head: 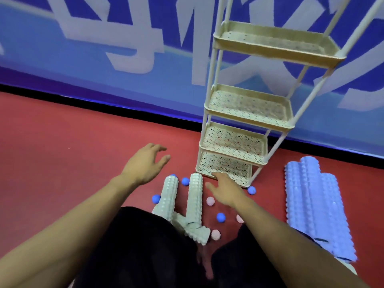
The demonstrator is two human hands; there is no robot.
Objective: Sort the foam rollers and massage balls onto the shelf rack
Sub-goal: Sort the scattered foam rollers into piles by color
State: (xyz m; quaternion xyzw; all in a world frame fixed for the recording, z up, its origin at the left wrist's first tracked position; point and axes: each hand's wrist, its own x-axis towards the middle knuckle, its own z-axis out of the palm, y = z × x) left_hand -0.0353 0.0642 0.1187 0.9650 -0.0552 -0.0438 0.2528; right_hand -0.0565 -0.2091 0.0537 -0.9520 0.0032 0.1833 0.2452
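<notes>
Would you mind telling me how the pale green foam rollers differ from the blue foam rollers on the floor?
The pale green foam rollers lie in front of the shelf rack, between the two hands; the blue foam rollers lie off to the right of it. The green ones are splayed apart, with a short one lying crosswise at their near ends; the blue ones are packed side by side. Small balls lie scattered around the green ones only. Both kinds are knobbly and lie flat on the red floor.

red floor (pixel 62 132), blue lettered wall banner (pixel 104 38)

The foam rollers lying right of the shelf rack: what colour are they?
Light blue foam rollers, knobbly surface, seen in the head view.
</notes>
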